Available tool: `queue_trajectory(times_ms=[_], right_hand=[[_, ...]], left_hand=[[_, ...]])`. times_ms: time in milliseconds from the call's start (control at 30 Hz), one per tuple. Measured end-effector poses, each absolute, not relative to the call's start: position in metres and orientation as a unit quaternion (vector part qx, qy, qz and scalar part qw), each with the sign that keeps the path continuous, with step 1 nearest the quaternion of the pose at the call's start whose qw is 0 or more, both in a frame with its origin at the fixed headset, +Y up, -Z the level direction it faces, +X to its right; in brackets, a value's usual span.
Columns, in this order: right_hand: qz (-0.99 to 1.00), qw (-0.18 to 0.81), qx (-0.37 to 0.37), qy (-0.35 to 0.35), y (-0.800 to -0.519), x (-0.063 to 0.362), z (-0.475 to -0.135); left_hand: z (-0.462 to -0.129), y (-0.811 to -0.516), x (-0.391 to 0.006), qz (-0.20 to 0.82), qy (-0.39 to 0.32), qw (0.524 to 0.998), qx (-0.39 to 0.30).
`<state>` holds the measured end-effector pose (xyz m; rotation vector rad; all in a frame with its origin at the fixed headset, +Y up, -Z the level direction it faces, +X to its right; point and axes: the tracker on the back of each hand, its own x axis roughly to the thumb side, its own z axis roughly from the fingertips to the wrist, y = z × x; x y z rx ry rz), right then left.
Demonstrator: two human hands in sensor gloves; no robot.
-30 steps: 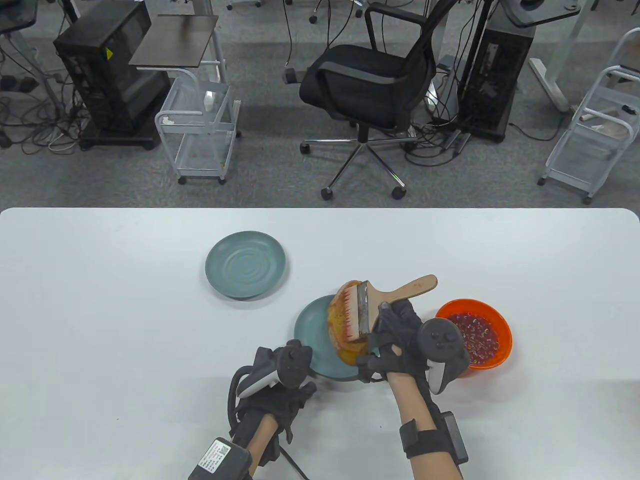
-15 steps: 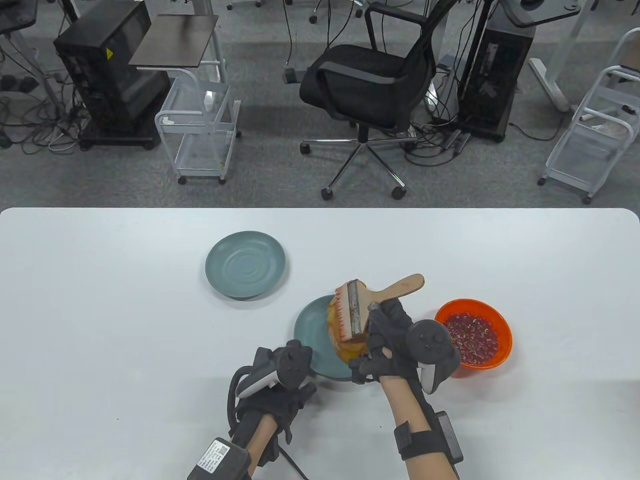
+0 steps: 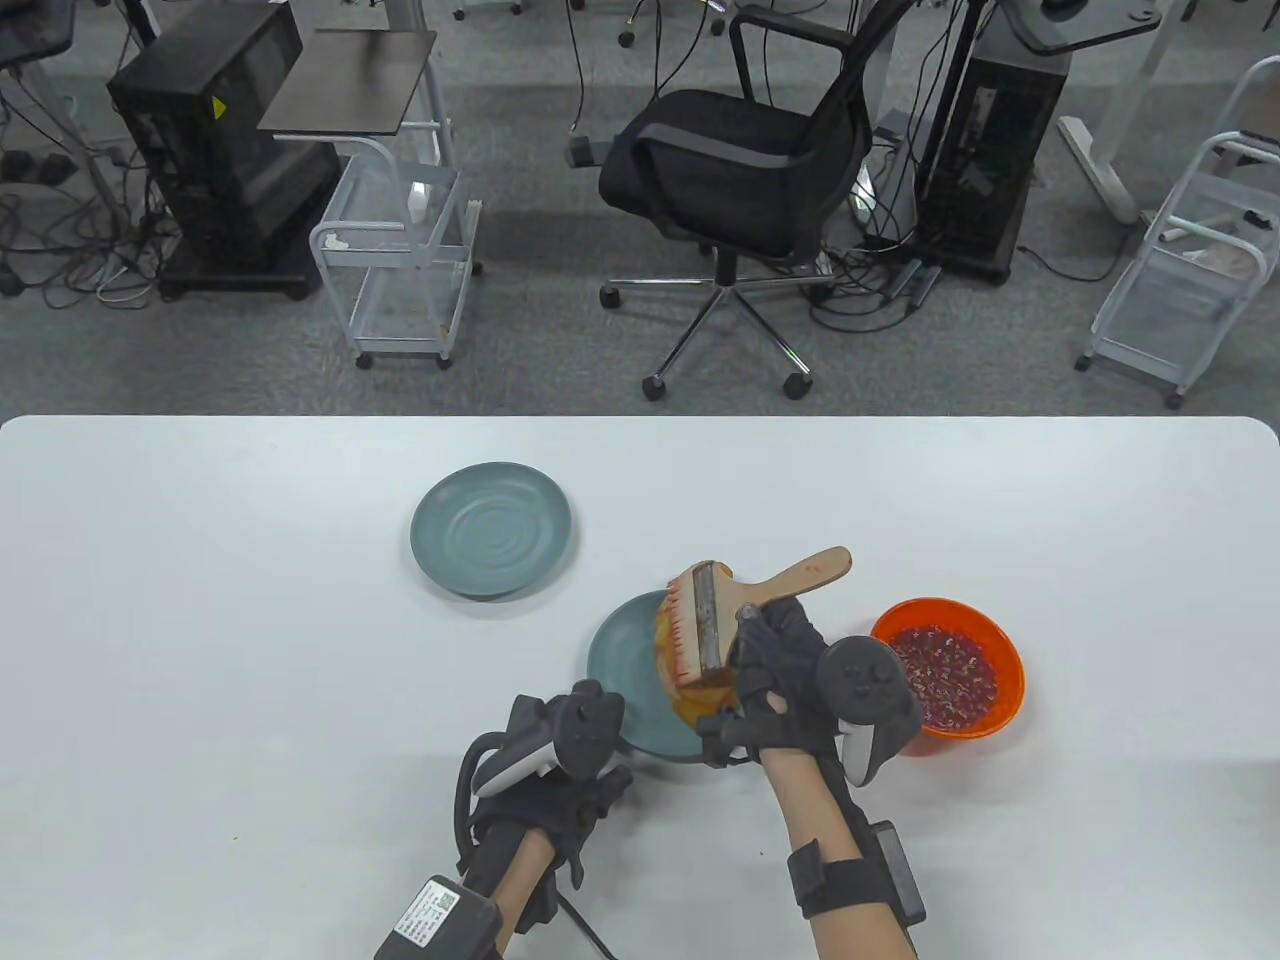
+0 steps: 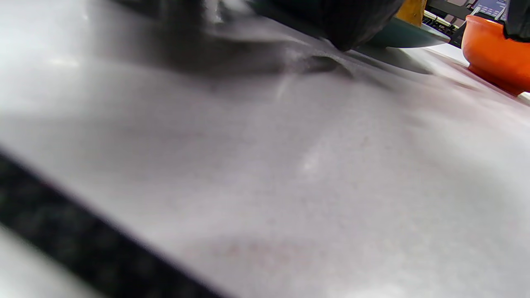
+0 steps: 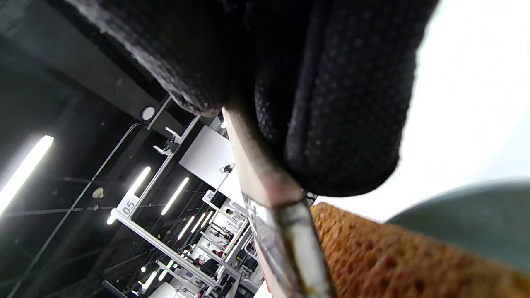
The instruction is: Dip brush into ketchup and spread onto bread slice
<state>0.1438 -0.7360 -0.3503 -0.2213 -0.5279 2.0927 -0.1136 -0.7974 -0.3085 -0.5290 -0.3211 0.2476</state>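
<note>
My right hand (image 3: 768, 650) grips a wide wooden-handled brush (image 3: 712, 618). Its reddened bristles lie on the left side of an orange-brown bread slice (image 3: 692, 700). The bread lies on a teal plate (image 3: 620, 668), on its right part. An orange bowl (image 3: 1000, 700) of red ketchup (image 3: 945, 672) stands just right of my right hand. In the right wrist view my gloved fingers (image 5: 331, 103) hold the brush ferrule (image 5: 285, 240) beside the bread (image 5: 393, 256). My left hand (image 3: 585, 770) rests on the table at the plate's near left edge; its fingers are hidden under the tracker.
A second teal plate (image 3: 492, 528), with nothing on it, stands farther back to the left. The left wrist view shows the white table (image 4: 290, 165), the plate's rim (image 4: 408, 36) and the orange bowl (image 4: 497, 54). An office chair (image 3: 740, 160) and carts stand beyond the table.
My right hand and the brush moved a little left across the bread, then held almost still. My left hand, the plates and the bowl have not moved.
</note>
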Motion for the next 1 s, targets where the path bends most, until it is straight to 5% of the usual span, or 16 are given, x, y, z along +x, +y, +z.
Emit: queue_trajectory(times_ms=[167, 367, 567, 667, 833, 1000], right_hand=[[0.859, 0.394, -0.108, -0.309, -0.723, 0.175, -0.345], [0.836, 0.494, -0.101, -0.217, -0.741, 0.152, -0.353], [0.879, 0.376, -0.078, -0.283, -0.726, 0.159, -0.349], [0.861, 0.406, -0.092, -0.293, -0.723, 0.167, -0.347], [0.819, 0.524, -0.091, -0.214, -0.736, 0.143, -0.351], [0.869, 0.432, -0.074, -0.229, -0.732, 0.139, -0.352]], left_hand=[[-0.309, -0.798, -0.113, 0.117, -0.159, 0.945, -0.26], [-0.308, -0.798, -0.113, 0.116, -0.158, 0.946, -0.259], [-0.308, -0.798, -0.114, 0.116, -0.16, 0.945, -0.26], [-0.308, -0.798, -0.113, 0.112, -0.158, 0.946, -0.26], [-0.308, -0.798, -0.113, 0.109, -0.158, 0.947, -0.259], [-0.308, -0.798, -0.114, 0.114, -0.159, 0.946, -0.26]])
